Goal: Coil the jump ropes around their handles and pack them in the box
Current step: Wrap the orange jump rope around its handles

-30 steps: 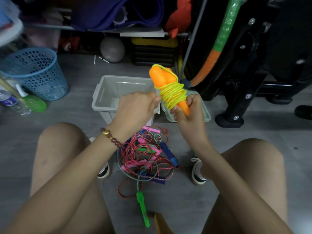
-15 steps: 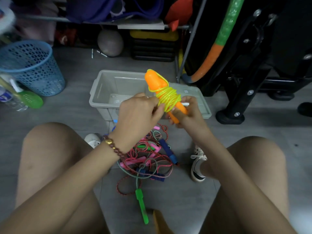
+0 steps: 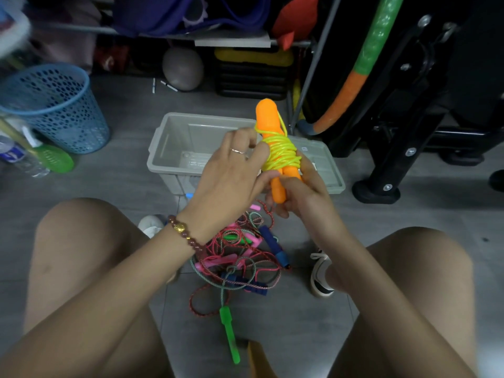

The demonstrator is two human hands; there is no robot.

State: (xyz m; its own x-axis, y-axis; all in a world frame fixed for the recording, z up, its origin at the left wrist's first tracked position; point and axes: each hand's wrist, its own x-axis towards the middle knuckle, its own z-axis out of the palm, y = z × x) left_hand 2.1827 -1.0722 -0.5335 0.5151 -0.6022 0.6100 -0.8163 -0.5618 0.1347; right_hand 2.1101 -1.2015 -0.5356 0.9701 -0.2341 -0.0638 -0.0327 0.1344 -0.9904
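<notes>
The fingers of the right hand [image 3: 302,197] are wrapped around the lower ends of the two orange handles [image 3: 268,118], holding them together and upright above the floor. The left hand [image 3: 229,175] closes on the bundle from the other side. Its thumb lies against a handle and its fingertips curl onto the yellow cord [image 3: 282,154], which is wound in many turns around the middle of the pair. Whether they pinch the cord's loose end cannot be told.

This rope looks almost coiled, and probably only the last bit of cord needs tucking in before it can go into the grey plastic box [image 3: 163,148], which sits open on the floor just beyond the hands. The visible part of the box's inside shows no rope.

Most of the task appears to be left. Between the person's feet lies a tangled pile of jump ropes [image 3: 240,263] with pink, blue and green handles, none of them coiled, and one green handle [image 3: 229,331] trails out toward the camera.
</notes>
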